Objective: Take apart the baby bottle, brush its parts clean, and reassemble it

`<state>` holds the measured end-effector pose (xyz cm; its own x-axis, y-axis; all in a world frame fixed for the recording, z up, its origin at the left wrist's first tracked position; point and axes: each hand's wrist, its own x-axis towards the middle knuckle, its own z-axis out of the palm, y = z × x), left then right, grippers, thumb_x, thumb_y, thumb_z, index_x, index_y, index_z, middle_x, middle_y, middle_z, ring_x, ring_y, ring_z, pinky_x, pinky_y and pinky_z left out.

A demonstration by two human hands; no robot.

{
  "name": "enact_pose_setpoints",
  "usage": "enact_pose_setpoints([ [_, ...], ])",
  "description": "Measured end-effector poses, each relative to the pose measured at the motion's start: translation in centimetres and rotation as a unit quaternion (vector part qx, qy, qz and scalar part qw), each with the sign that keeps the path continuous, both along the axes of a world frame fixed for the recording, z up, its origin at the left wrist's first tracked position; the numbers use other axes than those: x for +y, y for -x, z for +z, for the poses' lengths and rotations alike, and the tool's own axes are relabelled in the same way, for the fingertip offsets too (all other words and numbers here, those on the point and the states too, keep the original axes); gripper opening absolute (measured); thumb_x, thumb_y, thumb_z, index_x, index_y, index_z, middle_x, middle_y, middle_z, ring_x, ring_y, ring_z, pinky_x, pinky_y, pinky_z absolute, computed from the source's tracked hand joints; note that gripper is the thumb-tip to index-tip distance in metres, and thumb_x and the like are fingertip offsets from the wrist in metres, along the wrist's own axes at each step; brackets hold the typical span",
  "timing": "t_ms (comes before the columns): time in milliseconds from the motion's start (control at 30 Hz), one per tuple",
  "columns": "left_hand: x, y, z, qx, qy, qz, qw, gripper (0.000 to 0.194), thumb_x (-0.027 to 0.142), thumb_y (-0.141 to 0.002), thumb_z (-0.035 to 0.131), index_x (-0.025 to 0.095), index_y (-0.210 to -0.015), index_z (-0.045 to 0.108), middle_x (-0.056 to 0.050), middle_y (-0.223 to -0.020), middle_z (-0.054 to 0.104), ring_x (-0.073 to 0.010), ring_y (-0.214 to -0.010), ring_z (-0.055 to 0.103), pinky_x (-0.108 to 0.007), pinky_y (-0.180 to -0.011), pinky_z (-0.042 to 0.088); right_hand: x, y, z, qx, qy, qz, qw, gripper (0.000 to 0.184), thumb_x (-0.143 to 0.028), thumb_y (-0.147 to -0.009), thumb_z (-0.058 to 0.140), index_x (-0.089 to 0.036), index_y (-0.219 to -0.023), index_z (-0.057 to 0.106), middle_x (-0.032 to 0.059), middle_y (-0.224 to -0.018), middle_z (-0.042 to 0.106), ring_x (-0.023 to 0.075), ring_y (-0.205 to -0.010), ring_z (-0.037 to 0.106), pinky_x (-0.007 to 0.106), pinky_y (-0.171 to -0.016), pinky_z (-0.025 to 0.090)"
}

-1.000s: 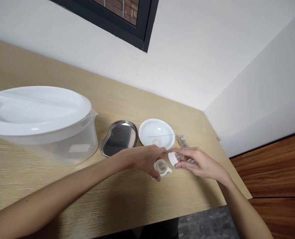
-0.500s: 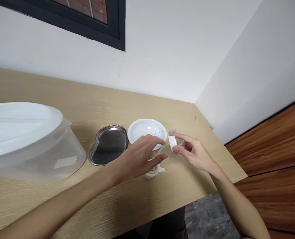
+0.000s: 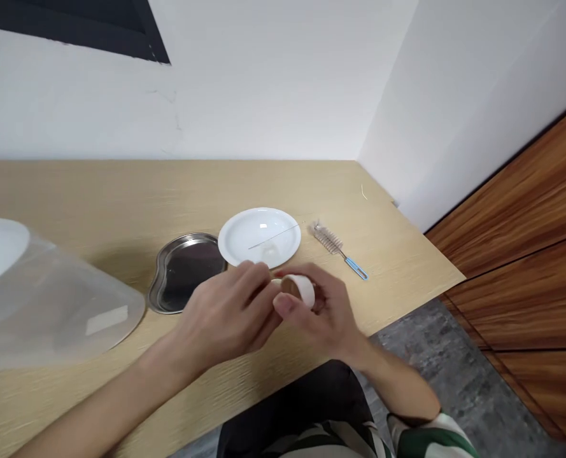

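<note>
My right hand [image 3: 323,312] grips a white ring-shaped collar [image 3: 305,290] between thumb and fingers, its open round end facing left. Close against it, my left hand [image 3: 232,305] is closed with the fingers curled; what they hold, if anything, is hidden. A pale rim [image 3: 275,281] shows between the two hands, too small to name. Just beyond them sits a white oval dish [image 3: 235,236], with a thin rod [image 3: 283,233] lying across it and a small translucent piece [image 3: 269,252] inside. To the right lies a bottle brush [image 3: 329,240] with a blue wire handle.
A kidney-shaped metal tray [image 3: 155,289] stands left of the dish. Farther left is a large translucent container [image 3: 86,305] with a white top. A small pale curved strip [image 3: 363,192] lies near the table's [image 3: 168,197] right edge. Walls rise behind.
My hands have come together, and the left fingers have curled from apart to closed. The collar has turned its open end to the left. The view has shifted, bringing the whole brush into sight.
</note>
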<state>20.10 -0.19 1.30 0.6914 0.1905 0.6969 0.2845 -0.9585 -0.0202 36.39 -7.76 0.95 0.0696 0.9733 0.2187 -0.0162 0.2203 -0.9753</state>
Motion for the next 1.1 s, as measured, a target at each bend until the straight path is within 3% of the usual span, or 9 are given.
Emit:
enact_pose_setpoints([
  [100, -0.1, 0.0, 0.2, 0.081, 0.021, -0.074, 0.994, 0.027, 0.019, -0.099, 0.041, 0.019, -0.075, 0.051, 0.0, -0.066, 0.051, -0.0127, -0.052, 0.043, -0.028, -0.046, 0.029, -0.7, 1.9, -2.3, 0.187, 0.029, -0.022, 0.982, 0.029, -0.046, -0.084, 0.067, -0.017, -0.085, 0.067, -0.0024, -0.067, 0.055, 0.0066, -0.052, 0.043, 0.018, -0.045, 0.036],
  [233, -0.6, -0.3, 0.9, 0.128, 0.064, -0.13, 0.981, 0.037, 0.017, -0.101, 0.037, 0.019, -0.066, 0.046, 0.001, -0.059, 0.048, -0.0121, -0.049, 0.041, -0.029, -0.046, 0.03, -1.4, 3.9, -4.3, 0.427, 0.132, -0.041, 0.894, 0.04, -0.055, -0.075, 0.066, -0.017, -0.07, 0.057, -0.0071, -0.054, 0.041, 0.0026, -0.039, 0.024, 0.015, -0.034, 0.016],
  [367, -0.8, -0.5, 0.9, 0.131, 0.006, -0.078, 0.988, 0.039, 0.021, -0.105, 0.034, 0.019, -0.069, 0.048, 0.001, -0.058, 0.047, -0.0124, -0.047, 0.041, -0.03, -0.044, 0.027, -1.4, 4.4, -4.6, 0.515, 0.215, 0.044, 0.829, 0.049, -0.061, -0.068, 0.068, -0.019, -0.062, 0.044, -0.012, -0.044, 0.027, 0.0007, -0.034, 0.011, 0.017, -0.033, 0.007],
  [433, -0.7, -0.4, 0.7, 0.127, -0.03, -0.034, 0.991, 0.036, 0.023, -0.105, 0.036, 0.019, -0.071, 0.05, 0.002, -0.057, 0.046, -0.0122, -0.046, 0.041, -0.03, -0.043, 0.024, -1.1, 4.2, -4.4, 0.536, 0.238, 0.059, 0.808, 0.049, -0.061, -0.066, 0.068, -0.019, -0.06, 0.042, -0.013, -0.043, 0.026, 0.0, -0.032, 0.009, 0.017, -0.033, 0.007],
  [533, -0.3, -0.3, 0.6, 0.134, -0.026, -0.007, 0.991, 0.033, 0.024, -0.104, 0.039, 0.019, -0.073, 0.052, 0.003, -0.058, 0.045, -0.0115, -0.046, 0.042, -0.03, -0.042, 0.023, -0.8, 3.7, -4.2, 0.564, 0.264, 0.068, 0.78, 0.043, -0.056, -0.067, 0.067, -0.018, -0.064, 0.047, -0.0134, -0.044, 0.028, 0.0, -0.031, 0.01, 0.017, -0.033, 0.007],
  [767, 0.3, -0.1, 0.7, 0.176, 0.044, -0.048, 0.982, 0.044, 0.024, -0.106, 0.029, 0.018, -0.069, 0.052, 0.0, -0.06, 0.053, -0.0126, -0.045, 0.042, -0.033, -0.042, 0.021, -1.1, 4.1, -4.3, 0.592, 0.283, 0.054, 0.753, 0.039, -0.053, -0.071, 0.068, -0.017, -0.068, 0.053, -0.0128, -0.044, 0.031, 0.0002, -0.031, 0.012, 0.016, -0.031, 0.006],
  [967, 0.6, -0.1, 0.7, 0.258, 0.137, -0.08, 0.953, 0.038, 0.024, -0.103, 0.032, 0.017, -0.077, 0.059, -0.003, -0.067, 0.064, -0.0149, -0.054, 0.056, -0.031, -0.049, 0.03, -1.4, 4.3, -4.8, 0.606, 0.3, 0.019, 0.737, 0.041, -0.051, -0.066, 0.073, -0.017, -0.059, 0.051, -0.0129, -0.04, 0.028, -0.0007, -0.03, 0.01, 0.015, -0.029, 0.009],
  [1100, 1.0, -0.1, 0.8, 0.252, 0.19, -0.105, 0.943, 0.04, 0.027, -0.104, 0.031, 0.017, -0.075, 0.057, -0.005, -0.068, 0.065, -0.0171, -0.056, 0.059, -0.031, -0.052, 0.034, -1.0, 4.3, -4.4, 0.605, 0.291, 0.013, 0.74, 0.044, -0.05, -0.063, 0.075, -0.018, -0.055, 0.047, -0.0133, -0.038, 0.025, -0.0005, -0.029, 0.009, 0.015, -0.028, 0.01],
])
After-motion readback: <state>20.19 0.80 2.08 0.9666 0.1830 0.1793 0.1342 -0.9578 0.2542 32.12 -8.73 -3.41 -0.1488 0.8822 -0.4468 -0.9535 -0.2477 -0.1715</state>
